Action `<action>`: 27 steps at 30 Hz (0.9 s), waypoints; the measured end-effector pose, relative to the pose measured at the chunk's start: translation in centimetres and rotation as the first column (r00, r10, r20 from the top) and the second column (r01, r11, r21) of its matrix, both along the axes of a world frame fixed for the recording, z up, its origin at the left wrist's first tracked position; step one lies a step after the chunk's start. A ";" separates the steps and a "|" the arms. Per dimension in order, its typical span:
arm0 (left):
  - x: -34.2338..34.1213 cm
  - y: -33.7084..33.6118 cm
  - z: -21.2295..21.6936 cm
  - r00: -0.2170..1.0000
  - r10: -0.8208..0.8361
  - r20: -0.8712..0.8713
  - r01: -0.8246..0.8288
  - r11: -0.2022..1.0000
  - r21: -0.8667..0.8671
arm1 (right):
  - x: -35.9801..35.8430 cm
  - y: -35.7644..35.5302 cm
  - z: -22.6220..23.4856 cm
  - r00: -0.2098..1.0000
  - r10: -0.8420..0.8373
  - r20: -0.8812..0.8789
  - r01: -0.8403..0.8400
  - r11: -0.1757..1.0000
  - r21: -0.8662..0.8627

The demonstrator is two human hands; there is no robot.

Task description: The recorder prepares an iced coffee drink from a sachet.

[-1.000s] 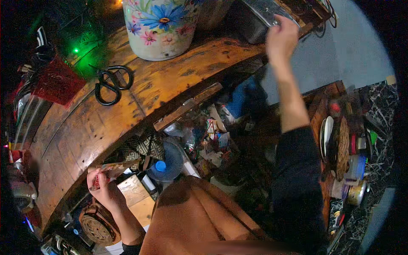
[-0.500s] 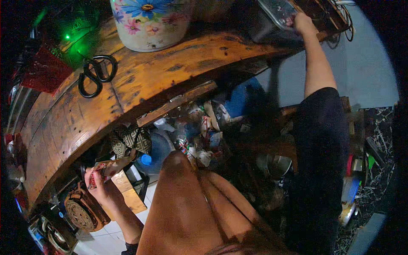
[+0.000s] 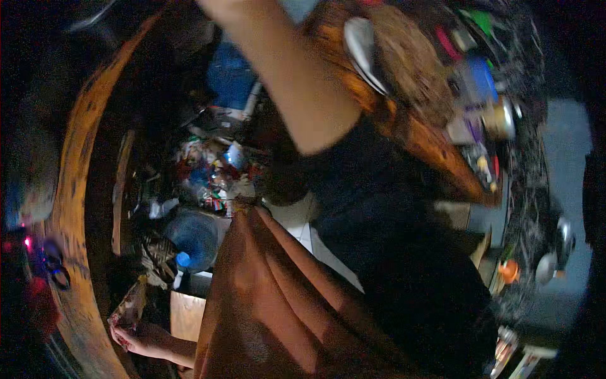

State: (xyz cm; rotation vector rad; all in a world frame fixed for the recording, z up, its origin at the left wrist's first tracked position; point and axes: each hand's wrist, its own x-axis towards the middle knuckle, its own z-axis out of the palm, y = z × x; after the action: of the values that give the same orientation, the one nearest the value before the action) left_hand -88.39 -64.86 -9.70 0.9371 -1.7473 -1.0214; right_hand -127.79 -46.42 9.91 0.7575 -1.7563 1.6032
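fingers [image 3: 120, 336] of the left hand [image 3: 140, 341] grip a packet [image 3: 130, 307]; right hand's i can't tell

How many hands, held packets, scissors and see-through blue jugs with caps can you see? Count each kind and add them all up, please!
Hands: 1, the left hand; the right one is out of the picture
Held packets: 1 crinkly packet
Scissors: 1 pair of black scissors, blurry
Blue jugs with caps: 1 blue jug
Total: 4
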 end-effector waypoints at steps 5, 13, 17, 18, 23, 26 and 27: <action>-4.9 5.5 2.7 0.963 -0.222 -0.154 0.264 0.898 0.353 | 12.0 13.6 -3.3 0.939 -0.215 -0.269 0.332 0.769 0.547; -10.9 15.7 4.7 0.624 -0.726 -0.290 0.767 0.498 0.405 | 25.7 35.7 -2.0 0.807 -0.589 0.044 0.271 0.435 0.859; -13.7 23.0 5.5 0.331 -0.915 -0.232 0.877 0.207 0.434 | 22.5 42.8 -1.6 0.656 -0.743 -0.129 0.475 0.274 0.836; -14.0 25.4 6.2 0.280 -0.933 -0.226 0.848 0.130 0.515 | 21.5 44.3 -2.0 0.639 -0.747 -0.180 0.513 0.240 0.824; -16.3 35.5 10.8 0.106 -0.927 -0.360 0.836 -0.114 0.538 | 17.0 48.2 -3.5 0.628 -0.764 0.146 0.448 0.509 0.735; -19.0 40.8 12.8 0.059 -0.916 -0.396 0.758 -0.217 0.615 | 15.6 51.5 -5.8 0.716 -0.686 -0.129 0.488 0.360 0.795; -19.8 42.5 13.6 0.041 -0.907 -0.418 0.802 -0.220 0.555 | 15.2 52.4 -6.5 0.717 -0.697 0.019 0.443 0.476 0.760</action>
State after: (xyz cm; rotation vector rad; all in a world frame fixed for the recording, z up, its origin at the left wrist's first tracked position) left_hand -108.20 -22.41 3.88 -0.2132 -2.0846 -2.8570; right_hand -112.61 5.99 3.45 0.1045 -2.5740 0.5365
